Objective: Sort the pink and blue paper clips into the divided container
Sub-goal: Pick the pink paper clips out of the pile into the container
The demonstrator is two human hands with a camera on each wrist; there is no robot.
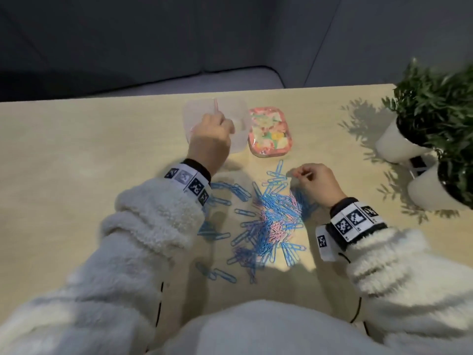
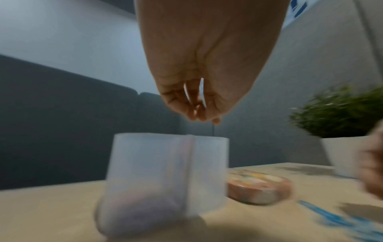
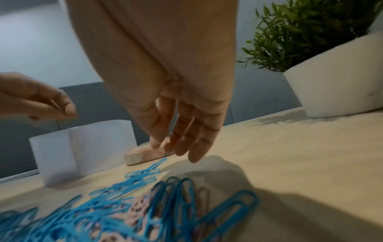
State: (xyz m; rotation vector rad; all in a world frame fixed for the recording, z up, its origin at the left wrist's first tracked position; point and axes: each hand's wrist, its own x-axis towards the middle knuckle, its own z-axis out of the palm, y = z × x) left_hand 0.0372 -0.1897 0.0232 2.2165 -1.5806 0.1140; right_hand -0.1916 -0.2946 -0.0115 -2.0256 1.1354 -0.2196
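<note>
Drop-off under way: a pink clip is held over the divided container while the other hand picks at the pile.

Nearest, the mixed pile of paper clips (image 1: 266, 221) lies on the tabletop (image 1: 76, 149); at its far edge the right hand (image 1: 316, 179) pinches something thin, colour unclear. Farther on, the left hand (image 1: 211, 135) hovers above the divided container (image 2: 165, 172), its grip closed on a pink clip (image 1: 216, 106). Judged next: release it into the pink side, clear of the divider.
</note>
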